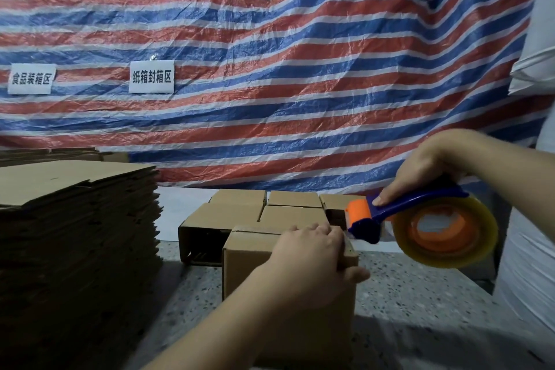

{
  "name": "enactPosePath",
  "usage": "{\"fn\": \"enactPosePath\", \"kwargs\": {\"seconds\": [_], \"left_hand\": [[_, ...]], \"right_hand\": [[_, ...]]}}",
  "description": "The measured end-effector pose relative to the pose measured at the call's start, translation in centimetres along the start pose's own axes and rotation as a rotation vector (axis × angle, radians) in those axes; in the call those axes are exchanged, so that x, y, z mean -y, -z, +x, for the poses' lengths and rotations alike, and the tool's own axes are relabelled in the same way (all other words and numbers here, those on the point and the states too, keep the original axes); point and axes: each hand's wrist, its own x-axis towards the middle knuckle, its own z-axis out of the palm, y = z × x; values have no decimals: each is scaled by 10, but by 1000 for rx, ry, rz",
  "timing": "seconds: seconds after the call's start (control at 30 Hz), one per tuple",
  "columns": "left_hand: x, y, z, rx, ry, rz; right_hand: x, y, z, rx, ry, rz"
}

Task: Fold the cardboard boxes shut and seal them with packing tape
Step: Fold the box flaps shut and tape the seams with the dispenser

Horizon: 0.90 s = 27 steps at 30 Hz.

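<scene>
A tall stack of flat brown cardboard blanks [75,219] on my left awaits folding. Several brown boxes [255,213] sit assembled behind. My left hand [312,252] presses the near box [249,261] shut; my right hand [426,171] grips the blue-and-orange tape dispenser [420,219] just beside its right edge, open speckled floor [420,294] below.

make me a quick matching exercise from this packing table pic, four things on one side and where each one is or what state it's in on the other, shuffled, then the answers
Things:
1. tape dispenser
2. nearest box
3. flat cardboard stack
4. two white paper signs

Places or states:
A. piled at the left of the table
B. fixed to the striped tarp
C. gripped by the right hand, beside the box's right edge
D. held down on top by the left hand

Pairs: 1-C, 2-D, 3-A, 4-B
</scene>
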Motion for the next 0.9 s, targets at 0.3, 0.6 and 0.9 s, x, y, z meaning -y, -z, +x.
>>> {"fn": "enactPosePath", "kwargs": {"seconds": [0.3, 0.6, 0.9], "left_hand": [[3, -7, 0, -70, -25, 14], [1, -6, 0, -48, -9, -18], [1, -4, -2, -64, -40, -15]], "right_hand": [[12, -14, -2, -38, -148, -307], [-13, -131, 29, -366, -51, -403], [-34, -234, 46, -632, 12, -26]]}}
